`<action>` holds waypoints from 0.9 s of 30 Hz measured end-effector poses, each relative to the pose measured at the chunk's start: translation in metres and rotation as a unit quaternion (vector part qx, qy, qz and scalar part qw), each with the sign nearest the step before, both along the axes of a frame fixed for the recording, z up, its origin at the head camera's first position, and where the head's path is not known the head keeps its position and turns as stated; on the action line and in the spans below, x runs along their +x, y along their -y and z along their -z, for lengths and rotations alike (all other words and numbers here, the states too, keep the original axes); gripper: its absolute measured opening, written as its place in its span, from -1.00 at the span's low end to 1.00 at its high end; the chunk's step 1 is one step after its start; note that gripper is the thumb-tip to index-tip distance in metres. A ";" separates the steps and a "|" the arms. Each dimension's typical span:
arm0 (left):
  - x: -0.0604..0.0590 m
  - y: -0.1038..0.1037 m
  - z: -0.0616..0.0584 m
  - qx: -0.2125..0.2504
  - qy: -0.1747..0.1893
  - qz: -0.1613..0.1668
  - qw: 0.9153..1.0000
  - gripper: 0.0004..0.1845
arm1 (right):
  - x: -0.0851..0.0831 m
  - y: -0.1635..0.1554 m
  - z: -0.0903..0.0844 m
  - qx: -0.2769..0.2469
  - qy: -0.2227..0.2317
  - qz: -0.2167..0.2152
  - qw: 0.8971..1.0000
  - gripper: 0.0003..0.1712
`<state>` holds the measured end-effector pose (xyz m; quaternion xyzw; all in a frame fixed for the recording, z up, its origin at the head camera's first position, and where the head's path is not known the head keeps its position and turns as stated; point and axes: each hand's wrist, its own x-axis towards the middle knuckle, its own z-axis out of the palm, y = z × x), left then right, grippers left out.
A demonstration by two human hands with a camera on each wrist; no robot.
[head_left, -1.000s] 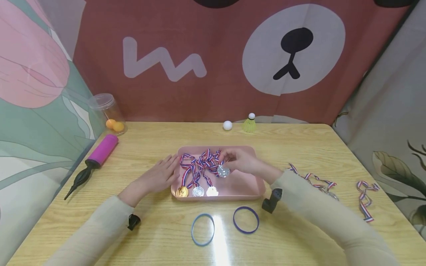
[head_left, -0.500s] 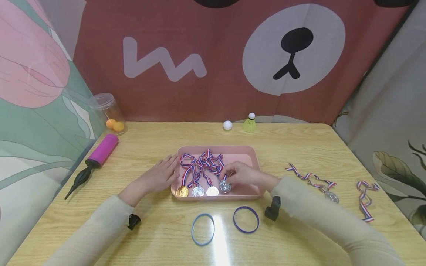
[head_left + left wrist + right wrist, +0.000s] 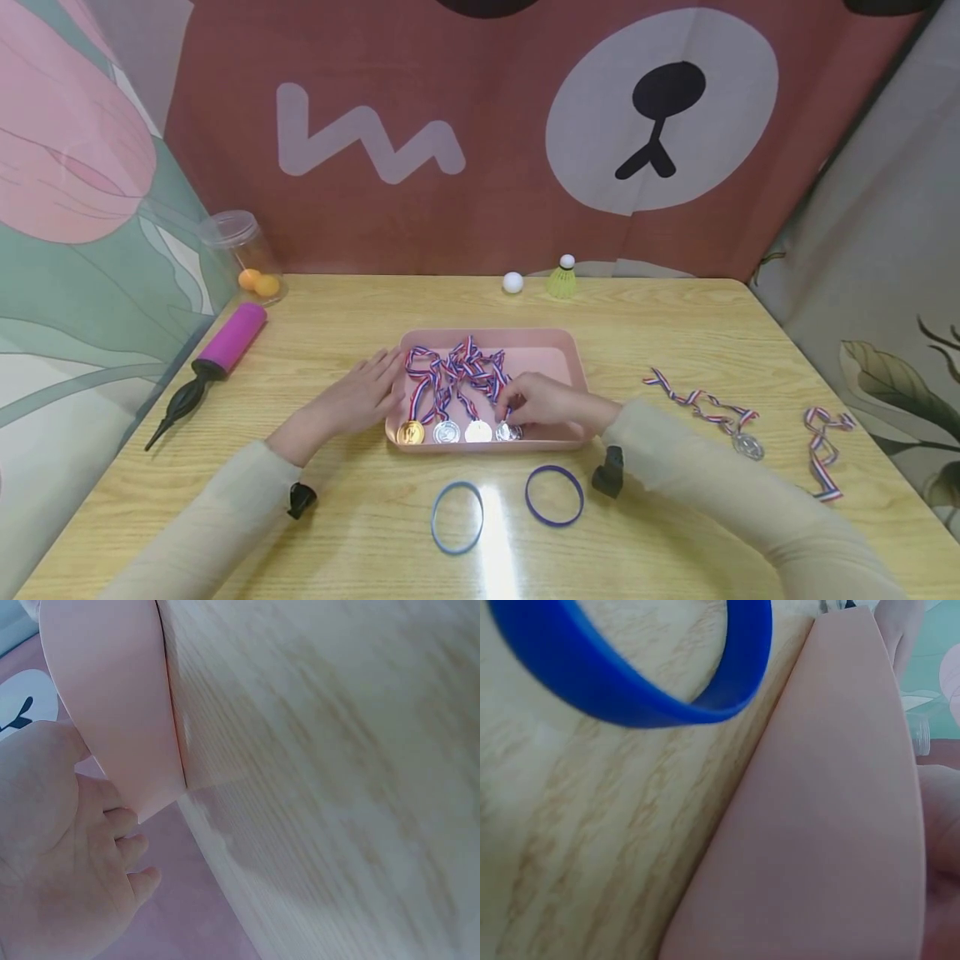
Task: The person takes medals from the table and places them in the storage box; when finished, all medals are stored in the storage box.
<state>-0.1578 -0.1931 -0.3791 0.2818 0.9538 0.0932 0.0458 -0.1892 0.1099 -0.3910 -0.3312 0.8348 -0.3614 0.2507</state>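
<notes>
My right hand is inside the pink tray, its fingertips pinching a silver medal near the ribbon. That medal lies by the front wall, right of a pale shiny medal, a silver medal and a gold medal. Their striped ribbons bunch behind them. With fingers extended, my left hand touches the tray's left side; in the left wrist view its fingers lie by the tray wall. The right wrist view shows mostly tray wall, which hides the fingertips.
Two wristbands, light blue and dark blue, lie before the tray. Rightward are another medal and a striped ribbon. A pink pump and clear jar stand left; a white ball and shuttlecock sit behind.
My right hand has brought the silver medal from the tray's middle toward its front wall, lowering it into line with the other medals. The left hand has stayed in place.
</notes>
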 end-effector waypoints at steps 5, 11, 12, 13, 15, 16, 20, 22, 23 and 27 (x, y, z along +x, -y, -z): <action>0.000 0.000 0.000 0.000 0.002 -0.002 1.000 -0.41 | 0.000 0.001 -0.002 0.016 -0.013 0.002 1.000 -0.83; 0.001 0.000 -0.001 -0.001 0.001 -0.003 1.000 -0.41 | 0.000 -0.002 -0.007 0.003 -0.010 -0.003 1.000 -0.82; 0.001 0.000 -0.001 -0.002 0.002 -0.003 1.000 -0.41 | 0.000 -0.003 -0.008 0.001 -0.010 -0.002 1.000 -0.82; 0.001 0.000 -0.001 -0.002 0.002 -0.003 1.000 -0.41 | 0.000 -0.004 -0.010 0.000 -0.010 0.004 1.000 -0.82; 0.001 0.000 -0.001 -0.002 0.002 -0.003 1.000 -0.41 | -0.001 -0.007 -0.014 0.002 -0.018 0.017 1.000 -0.83; 0.001 0.000 -0.001 -0.002 0.002 -0.003 1.000 -0.40 | -0.001 -0.009 -0.016 0.004 -0.024 0.025 0.999 -0.83; 0.000 0.000 0.000 -0.004 0.001 -0.002 1.000 -0.40 | -0.004 -0.018 -0.028 -0.002 -0.037 0.044 0.998 -0.86; -0.001 0.001 0.001 -0.004 0.001 -0.001 1.000 -0.40 | -0.004 -0.024 -0.036 -0.012 -0.032 0.051 0.998 -0.83; -0.001 0.001 0.001 -0.004 0.001 -0.002 1.000 -0.39 | -0.004 -0.027 -0.039 -0.020 -0.029 0.055 0.998 -0.81; -0.002 0.001 0.003 -0.002 0.003 -0.002 1.000 -0.39 | 0.000 -0.044 -0.056 -0.037 -0.023 0.086 0.995 -0.77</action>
